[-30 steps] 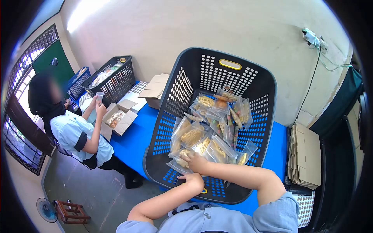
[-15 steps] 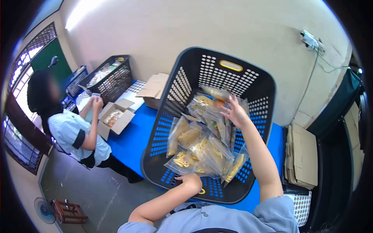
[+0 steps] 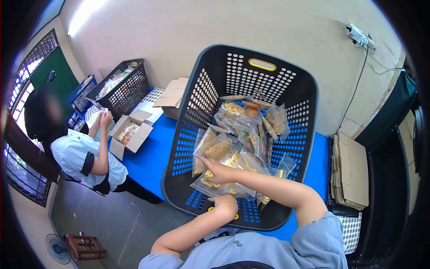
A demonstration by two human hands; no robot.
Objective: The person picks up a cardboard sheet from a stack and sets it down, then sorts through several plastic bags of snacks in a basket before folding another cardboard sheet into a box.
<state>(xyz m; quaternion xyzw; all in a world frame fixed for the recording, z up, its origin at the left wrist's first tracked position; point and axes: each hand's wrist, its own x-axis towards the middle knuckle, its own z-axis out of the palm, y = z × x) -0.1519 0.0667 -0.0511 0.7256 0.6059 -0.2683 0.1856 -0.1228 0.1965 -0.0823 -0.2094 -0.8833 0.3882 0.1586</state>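
Observation:
A large black perforated basket (image 3: pixel 309 107) tilts towards me, with clear plastic packets of snacks heaped in it. My right hand (image 3: pixel 218 171) reaches over the near left packets, fingers extended and apart. Its fingertips are right at a packet of yellowish snacks (image 3: pixel 219 150). At the near rim, my left hand (image 3: pixel 225 206) is bent over the yellow-edged handle (image 3: pixel 210 209); most of its fingers are hidden. Farther up the basket lie packets with orange (image 3: pixel 251 112) and greenish contents.
A person (image 3: pixel 85 152) stands at the left, hands raised beside an open carton (image 3: pixel 132 134) holding packets. Behind are another filled black basket (image 3: pixel 121 87), a blue crate (image 3: pixel 83 94) and a carton (image 3: pixel 172 96). Flattened cardboard (image 3: pixel 349 172) is stacked at the right; a stool (image 3: pixel 85 246) stands lower left.
My right hand has moved from the far packets down and left to the near ones. A packet near that hand now lies among the far packets. My left hand stays at the near rim.

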